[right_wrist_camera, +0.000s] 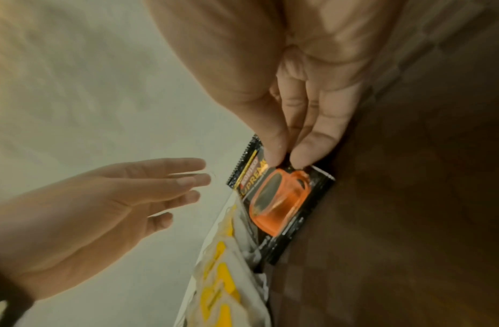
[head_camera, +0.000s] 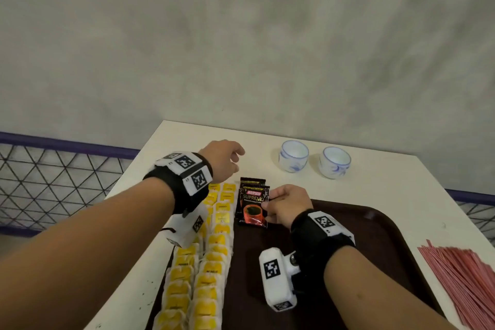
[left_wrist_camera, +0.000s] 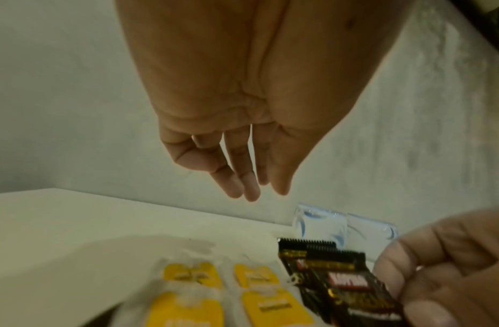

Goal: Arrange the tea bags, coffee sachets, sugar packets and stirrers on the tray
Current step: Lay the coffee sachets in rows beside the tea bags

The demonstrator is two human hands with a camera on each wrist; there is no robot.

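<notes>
A black coffee sachet (head_camera: 253, 206) (left_wrist_camera: 351, 285) (right_wrist_camera: 281, 199) lies at the far left corner of the dark brown tray (head_camera: 375, 244), overlapping a second black sachet (head_camera: 251, 181) behind it. My right hand (head_camera: 270, 202) (right_wrist_camera: 287, 159) pinches the front sachet's right edge between thumb and finger. Two rows of yellow-tagged tea bags (head_camera: 211, 249) (left_wrist_camera: 214, 292) (right_wrist_camera: 223, 287) run down the tray's left side. My left hand (head_camera: 235, 161) (left_wrist_camera: 253, 190) hovers above the table beyond the tea bags, fingers relaxed and holding nothing. Red stirrers (head_camera: 463, 281) lie on the table to the right of the tray.
Two white cups with blue patterns (head_camera: 293, 155) (head_camera: 334, 162) stand on the white table (head_camera: 187, 136) behind the tray. A grey wall rises behind the table. A wire mesh fence (head_camera: 53, 177) runs to the left.
</notes>
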